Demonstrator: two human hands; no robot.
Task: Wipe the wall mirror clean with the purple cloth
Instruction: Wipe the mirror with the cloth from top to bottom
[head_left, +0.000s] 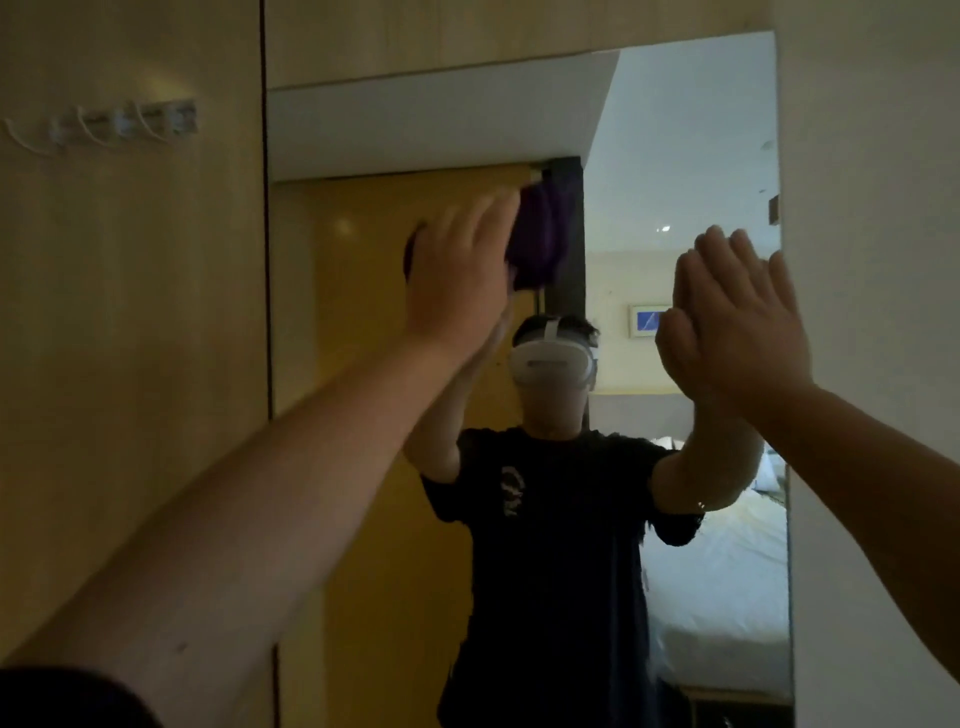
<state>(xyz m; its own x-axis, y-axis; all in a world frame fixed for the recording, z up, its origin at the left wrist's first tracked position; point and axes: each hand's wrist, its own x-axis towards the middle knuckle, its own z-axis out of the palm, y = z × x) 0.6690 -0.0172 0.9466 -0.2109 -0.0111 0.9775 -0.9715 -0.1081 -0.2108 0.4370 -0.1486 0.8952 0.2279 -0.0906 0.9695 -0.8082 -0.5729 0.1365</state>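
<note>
A tall frameless rectangular wall mirror (691, 156) is mounted between a light wooden panel (130, 338) on the left and a pale plain wall (872, 260) on the right. The left hand (457, 270) is raised against the upper left part of the glass, fingers spread flat over a bunched purple cloth (535, 236), pressing it to the mirror surface rather than clenching it. The cloth protrudes to the right of the fingers, and a dark edge also shows at the left of the hand. The view is motion-blurred around this hand.

The right hand (737, 322) is held up near the right edge of the mirror, open, palm toward the glass, fingers together and extended, holding nothing. Whether the palm touches the glass cannot be determined; its reflection sits directly against it.

The reflection shows a person in a dark short-sleeved shirt wearing a white head-mounted device, both arms raised, with a yellow-brown door surface behind and a bed with white bedding at lower right.

A row of pale metal wall hooks (119, 122) is fixed high on the wooden panel, well apart from the mirror edge.
</note>
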